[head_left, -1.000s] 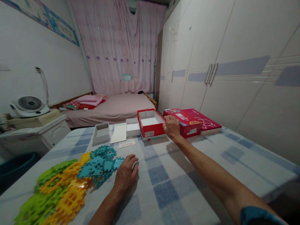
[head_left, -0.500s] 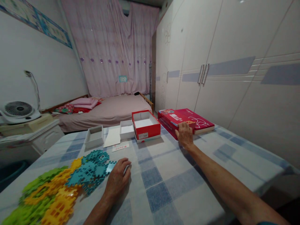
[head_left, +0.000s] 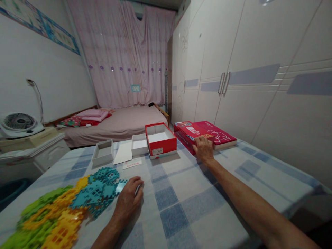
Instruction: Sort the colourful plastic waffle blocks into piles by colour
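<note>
My right hand (head_left: 204,148) rests on the near edge of a large flat red box (head_left: 207,130), its fingers bent over the top and gripping the corner. The box has white lettering and line drawings on its lid and lies on the far right part of the table. My left hand (head_left: 131,197) lies on the tablecloth, thumb apart from the loosely bent fingers, with nothing seen in it. Just left of it is a pile of plastic interlocking pieces: teal ones (head_left: 94,192) nearest the hand, then yellow ones (head_left: 63,230) and green ones (head_left: 38,207).
Behind my hands stand an open red-sided box (head_left: 163,146), a small white tray (head_left: 139,149) and a grey-white tray (head_left: 103,160). A white card (head_left: 123,153) and a printed slip (head_left: 132,164) lie between. Blue-and-white checked cloth (head_left: 192,193) covers the table. Wardrobes line the right side.
</note>
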Available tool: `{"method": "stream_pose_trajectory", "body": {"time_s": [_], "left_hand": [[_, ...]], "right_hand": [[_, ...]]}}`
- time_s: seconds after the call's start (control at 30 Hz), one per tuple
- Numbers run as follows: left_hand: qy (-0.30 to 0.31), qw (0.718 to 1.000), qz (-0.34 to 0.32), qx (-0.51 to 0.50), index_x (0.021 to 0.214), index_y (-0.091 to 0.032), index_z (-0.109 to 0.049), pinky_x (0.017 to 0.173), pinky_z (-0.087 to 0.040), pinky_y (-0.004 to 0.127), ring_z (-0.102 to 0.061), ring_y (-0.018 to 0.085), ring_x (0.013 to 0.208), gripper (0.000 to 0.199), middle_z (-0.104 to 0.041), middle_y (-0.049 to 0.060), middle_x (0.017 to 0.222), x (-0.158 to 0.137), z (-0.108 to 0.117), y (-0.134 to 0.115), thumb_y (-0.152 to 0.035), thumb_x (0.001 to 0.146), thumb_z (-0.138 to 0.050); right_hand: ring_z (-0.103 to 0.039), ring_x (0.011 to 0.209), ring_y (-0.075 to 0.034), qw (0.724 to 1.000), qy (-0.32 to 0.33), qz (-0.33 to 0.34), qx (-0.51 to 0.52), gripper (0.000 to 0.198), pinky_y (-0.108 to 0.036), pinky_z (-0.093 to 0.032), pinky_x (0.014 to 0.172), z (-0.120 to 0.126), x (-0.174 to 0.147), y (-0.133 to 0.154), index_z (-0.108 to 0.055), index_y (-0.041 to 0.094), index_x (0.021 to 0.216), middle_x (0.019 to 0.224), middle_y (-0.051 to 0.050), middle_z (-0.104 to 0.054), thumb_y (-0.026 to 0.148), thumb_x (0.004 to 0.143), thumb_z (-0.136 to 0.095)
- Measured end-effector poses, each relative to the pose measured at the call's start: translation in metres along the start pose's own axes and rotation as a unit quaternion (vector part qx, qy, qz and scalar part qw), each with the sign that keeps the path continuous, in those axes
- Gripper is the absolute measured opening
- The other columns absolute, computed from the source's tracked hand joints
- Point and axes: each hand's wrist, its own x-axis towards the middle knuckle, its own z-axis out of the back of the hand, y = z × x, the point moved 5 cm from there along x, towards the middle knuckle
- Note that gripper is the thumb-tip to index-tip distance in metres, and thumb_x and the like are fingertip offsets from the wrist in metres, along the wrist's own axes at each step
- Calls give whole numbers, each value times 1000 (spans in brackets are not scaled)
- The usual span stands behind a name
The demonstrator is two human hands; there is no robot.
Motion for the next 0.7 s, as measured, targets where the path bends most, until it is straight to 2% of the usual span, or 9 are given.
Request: {"method": "stream_pose_trajectory", "body": {"time_s": [0.27, 0.37, 0.47, 0.6, 0.7], "left_hand": [[7, 1000, -2, 10, 92, -17, -68, 97, -47, 43, -60, 26, 107, 29, -64, 11, 111, -1, 1, -2, -31, 82, -44], [14, 1000, -4, 12, 92, -17, -68, 98, -47, 43, -60, 26, 108, 30, -64, 12, 112, -1, 1, -3, -31, 82, -43], [15, 1000, -7, 16, 93, -16, -68, 98, -47, 42, -60, 25, 109, 31, -63, 12, 113, -1, 1, -3, -30, 82, -43], [11, 1000, -16, 21, 92, -16, -68, 97, -48, 42, -61, 25, 106, 30, -64, 12, 111, 0, -2, 1, -29, 81, -44], [14, 999, -25, 24, 91, -16, -68, 96, -48, 42, -61, 25, 104, 29, -64, 12, 110, 0, -4, 2, -29, 81, -45]], "right_hand": [[-51, 100, -26, 999, 35, -9, -16, 21, -37, -30, 81, 5, 22, 7, -58, 15, 102, 105, -13, -60, 30, 88, -53], [-53, 98, -25, 999, 46, 13, -15, 19, -36, -31, 79, 11, 27, 12, -61, 15, 98, 105, -13, -61, 26, 90, -48], [-54, 94, -24, 998, 56, 35, -21, 21, -35, -32, 76, 21, 12, 13, -64, 14, 94, 102, -14, -63, 24, 90, -46], [-56, 83, -20, 992, 82, 100, 7, 26, -33, -31, 74, 34, -25, 10, -66, 15, 79, 88, -10, -64, 27, 90, -45], [-56, 84, -19, 996, 23, 70, 56, 26, -31, -33, 75, 51, -32, -8, -65, 16, 82, 89, -8, -64, 32, 91, -46]]}}
